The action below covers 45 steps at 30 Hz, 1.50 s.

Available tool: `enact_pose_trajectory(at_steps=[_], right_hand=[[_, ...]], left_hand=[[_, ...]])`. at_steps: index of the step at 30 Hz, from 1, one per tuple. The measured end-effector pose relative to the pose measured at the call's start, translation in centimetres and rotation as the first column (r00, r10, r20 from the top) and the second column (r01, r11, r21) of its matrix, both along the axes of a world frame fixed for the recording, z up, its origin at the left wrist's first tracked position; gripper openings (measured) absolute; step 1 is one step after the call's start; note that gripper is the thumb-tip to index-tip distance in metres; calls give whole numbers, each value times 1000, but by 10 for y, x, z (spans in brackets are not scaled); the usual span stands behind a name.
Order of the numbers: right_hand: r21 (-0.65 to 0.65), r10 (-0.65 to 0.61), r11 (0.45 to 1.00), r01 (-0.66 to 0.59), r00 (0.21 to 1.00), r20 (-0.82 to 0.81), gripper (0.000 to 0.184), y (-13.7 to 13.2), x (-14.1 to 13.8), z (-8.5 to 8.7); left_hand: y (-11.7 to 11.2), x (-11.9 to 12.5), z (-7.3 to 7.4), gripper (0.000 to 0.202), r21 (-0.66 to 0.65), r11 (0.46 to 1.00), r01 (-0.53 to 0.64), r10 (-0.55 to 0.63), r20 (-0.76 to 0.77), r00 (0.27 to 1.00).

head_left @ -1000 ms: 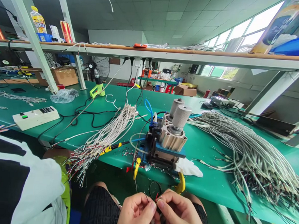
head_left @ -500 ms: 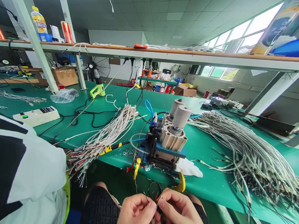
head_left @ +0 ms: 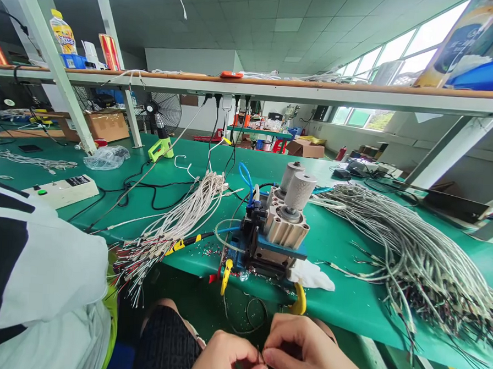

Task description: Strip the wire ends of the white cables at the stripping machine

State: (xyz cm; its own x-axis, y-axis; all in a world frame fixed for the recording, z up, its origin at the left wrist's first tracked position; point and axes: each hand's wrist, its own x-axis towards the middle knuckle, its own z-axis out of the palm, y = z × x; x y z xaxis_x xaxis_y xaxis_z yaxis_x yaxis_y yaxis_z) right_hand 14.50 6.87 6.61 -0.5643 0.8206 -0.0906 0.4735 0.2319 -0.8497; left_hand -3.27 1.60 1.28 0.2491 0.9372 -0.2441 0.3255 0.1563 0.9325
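My left hand and my right hand meet low in the view, over my lap. Both are closed in a pinch on thin wires, of which only short dark ends show between the fingertips. The rest of the wires is hidden by my fingers and the lower edge. Just beyond my hands, a machine with two metal cylinders stands at the front edge of the green table. A yellow clamp handle hangs below its right side, nearest to my right hand.
Bundled white cables with stripped ends lie left of the machine. A larger grey cable pile covers the right side. A person's white sleeve is close on the left. Overhead runs a shelf.
Both hands have moved slightly lower, and my right hand has turned a little. The red wire seen between my fingertips earlier is now out of sight. The person on the left has shifted slightly left.
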Motion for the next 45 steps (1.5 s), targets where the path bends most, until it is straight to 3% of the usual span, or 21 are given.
enact_pose_trajectory(at_steps=[2, 5, 8, 15, 22, 29, 33, 38, 40, 43, 44, 45], right_hand=[[-115, -20, 993, 13, 998, -62, 29, 2, -3, -3], [-345, -81, 939, 3, 974, -212, 49, 4, -12, -13], [-443, -133, 896, -23, 939, -318, 55, 4, -17, -18], [-416, -184, 907, 64, 949, -256, 61, 1, -15, -10], [-360, -77, 933, -25, 961, -266, 57, 1, -18, -18], [-338, -99, 941, -1, 955, -279, 50, 0, -12, -23], [-409, -222, 911, 60, 905, -362, 52, -7, -18, -38], [-471, -434, 868, 155, 696, -571, 40, -18, -30, -53], [-575, -445, 815, 67, 708, -549, 45, -16, -29, -54], [-722, -401, 686, -90, 781, -479, 56, -8, -23, -53], [-721, -379, 687, -94, 799, -466, 57, -6, -22, -51], [-681, -364, 730, -62, 808, -464, 57, -5, -21, -48]], left_hand=[[1, 2, -2, 27, -35, 996, -84, 87, 78, 993], [1, 5, -6, 25, -104, 976, -190, 210, 245, 947], [0, 5, -4, 29, -129, 967, -219, 251, 345, 904], [2, 6, 3, 33, -149, 971, -185, 223, 303, 927], [1, 7, 4, 32, -77, 979, -188, 202, 267, 942], [0, 6, -3, 23, -88, 980, -177, 194, 267, 944], [0, 3, 2, 35, -105, 983, -147, 174, 330, 928], [0, 7, 3, 50, -127, 971, -203, 238, 406, 883], [0, 9, 1, 48, -120, 960, -253, 279, 376, 884], [2, 6, -3, 38, -63, 966, -250, 256, 374, 891], [2, 5, -4, 34, -44, 970, -238, 237, 375, 896], [3, 3, -4, 30, -28, 974, -226, 220, 369, 903]])
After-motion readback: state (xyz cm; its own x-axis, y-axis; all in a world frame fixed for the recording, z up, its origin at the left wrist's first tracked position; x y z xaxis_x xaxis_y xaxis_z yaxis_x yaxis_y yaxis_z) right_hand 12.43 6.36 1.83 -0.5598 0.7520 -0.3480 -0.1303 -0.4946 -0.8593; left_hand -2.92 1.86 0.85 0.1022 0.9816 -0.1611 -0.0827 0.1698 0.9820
